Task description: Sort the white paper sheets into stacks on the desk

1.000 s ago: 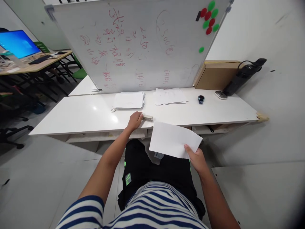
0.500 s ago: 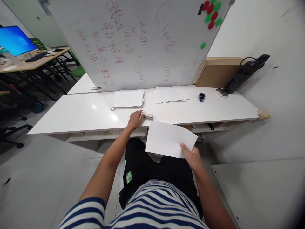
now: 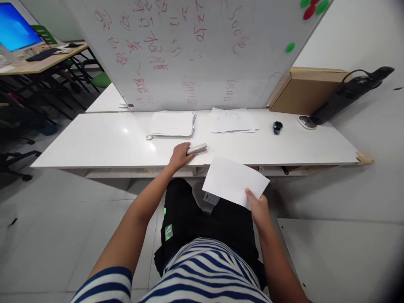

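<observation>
Left grip (image 3: 182, 156) on stapler (image 3: 198, 149), cardboard box (image 3: 304, 91) beyond

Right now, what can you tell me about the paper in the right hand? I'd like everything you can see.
The paper is white and four-cornered, with no writing visible on the side facing up; I can't tell whether it's one sheet or several. It bends slightly. The right hand grips its near right edge, thumb on top. Its far corner overlaps the front of the desk in view, though whether they touch is unclear.
</observation>
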Available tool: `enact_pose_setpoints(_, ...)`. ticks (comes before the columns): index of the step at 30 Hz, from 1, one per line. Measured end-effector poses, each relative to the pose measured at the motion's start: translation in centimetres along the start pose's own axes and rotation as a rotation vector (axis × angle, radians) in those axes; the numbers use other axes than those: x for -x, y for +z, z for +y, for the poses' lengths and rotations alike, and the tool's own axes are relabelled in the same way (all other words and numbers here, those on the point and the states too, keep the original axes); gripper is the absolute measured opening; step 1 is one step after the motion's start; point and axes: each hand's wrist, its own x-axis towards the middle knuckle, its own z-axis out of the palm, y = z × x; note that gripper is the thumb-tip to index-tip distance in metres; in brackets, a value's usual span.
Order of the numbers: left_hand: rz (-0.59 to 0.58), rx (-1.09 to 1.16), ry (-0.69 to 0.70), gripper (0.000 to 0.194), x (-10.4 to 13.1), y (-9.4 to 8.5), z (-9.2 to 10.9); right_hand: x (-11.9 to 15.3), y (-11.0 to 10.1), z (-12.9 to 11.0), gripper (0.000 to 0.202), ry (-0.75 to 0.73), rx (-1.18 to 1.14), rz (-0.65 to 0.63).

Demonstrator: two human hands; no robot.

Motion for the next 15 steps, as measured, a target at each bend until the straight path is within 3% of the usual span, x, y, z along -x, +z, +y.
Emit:
enact_pose_setpoints(4,0.014,0.001,0.002,0.039,-0.1,0.0,0.1,-2.9,0.2,-2.1,0.042,-0.095,0.0,0.024)
enact_pose_setpoints(7,0.042,-0.016,-0.023,0.036,-0.3,0.2,0.0,-6.7,0.7,-6.1,0.04,-0.22,0.062,0.033)
enact_pose_setpoints(10,0.025,-0.007,-0.058,0.036,-0.7,0.5,-0.3,-11.9,2.1,-11.5,0.034,-0.366,0.125,0.0)
enact_pose_setpoints(15,0.018,0.009,-0.101,0.032,-1.0,0.7,-0.6,-21.8,6.9,-18.5,0.02,-0.393,0.129,-0.056)
